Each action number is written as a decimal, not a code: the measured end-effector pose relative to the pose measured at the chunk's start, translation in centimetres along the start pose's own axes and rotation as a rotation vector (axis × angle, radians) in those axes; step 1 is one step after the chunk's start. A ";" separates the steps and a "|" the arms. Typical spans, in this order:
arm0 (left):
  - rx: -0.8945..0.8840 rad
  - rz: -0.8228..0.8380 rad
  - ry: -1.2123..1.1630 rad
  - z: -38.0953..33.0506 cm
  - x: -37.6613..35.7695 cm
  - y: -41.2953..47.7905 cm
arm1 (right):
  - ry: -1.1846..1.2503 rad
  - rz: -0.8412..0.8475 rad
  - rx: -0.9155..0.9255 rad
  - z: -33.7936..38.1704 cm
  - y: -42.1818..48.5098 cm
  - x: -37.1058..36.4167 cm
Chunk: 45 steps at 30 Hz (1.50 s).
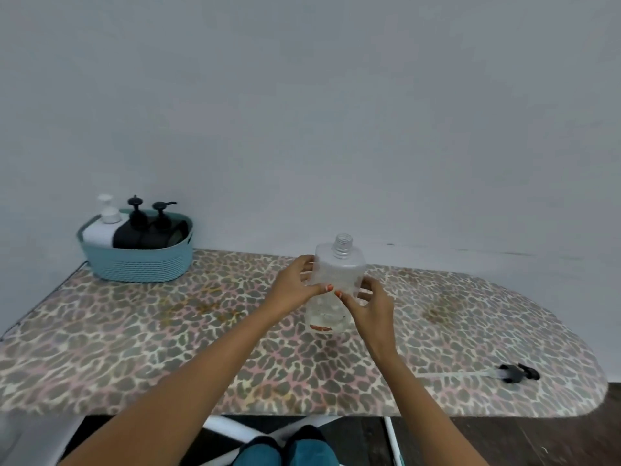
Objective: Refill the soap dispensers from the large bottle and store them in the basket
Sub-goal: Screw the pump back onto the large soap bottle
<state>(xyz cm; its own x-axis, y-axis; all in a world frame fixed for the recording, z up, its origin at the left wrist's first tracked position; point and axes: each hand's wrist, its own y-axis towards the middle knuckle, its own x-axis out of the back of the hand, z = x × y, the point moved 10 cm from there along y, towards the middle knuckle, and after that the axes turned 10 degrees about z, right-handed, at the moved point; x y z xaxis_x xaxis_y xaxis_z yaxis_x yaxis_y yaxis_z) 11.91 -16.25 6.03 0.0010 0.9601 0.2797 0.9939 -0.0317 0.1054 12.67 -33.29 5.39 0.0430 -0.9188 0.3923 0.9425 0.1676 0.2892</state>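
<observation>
Between your two hands, the clear bottle [339, 264] is sitting with its threaded neck open and uncapped. Your left hand [295, 287] is wrapping its upper left side and your right hand [369, 307] is cupping it lower on the right. Both grips are clamped on it, with the thumbs nearly touching on the near face. Its base seems to be resting on the patterned surface [134, 348], though I cannot tell this for certain. It is looking almost empty, with only a trace at the bottom, so I am judging this to be the dispenser awaiting its refill.

To do this step well, set it upright and steady it with one hand low on the body, fingers clear of the neck. No large bottle is showing in view.

The pump [514, 372], with its tube, is lying near the right end of the surface, well apart from your right hand. The basket [141, 264] is sitting at the far left corner, well apart from your left hand. It is holding a white dispenser [100, 230] and two black dispensers [141, 230].
</observation>
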 end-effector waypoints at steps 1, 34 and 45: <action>-0.002 0.002 0.001 0.2 0.4 -0.4 | -0.005 0.001 0.000 0.2 -0.2 -0.4; 0.074 0.028 0.125 2.8 0.6 -2.6 | -0.151 -0.190 -0.232 -7.9 -4.5 11.0; 0.088 0.032 0.105 3.7 0.8 -2.5 | -0.116 -0.600 -0.523 -17.2 -10.3 24.0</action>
<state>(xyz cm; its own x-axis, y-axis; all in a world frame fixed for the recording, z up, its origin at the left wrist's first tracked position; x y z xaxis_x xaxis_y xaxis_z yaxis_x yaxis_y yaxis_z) 9.87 -14.38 2.50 0.0255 0.9245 0.3803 0.9994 -0.0327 0.0125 9.70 -63.23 -3.16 -0.5275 -0.7514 0.3963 0.8284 -0.5583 0.0441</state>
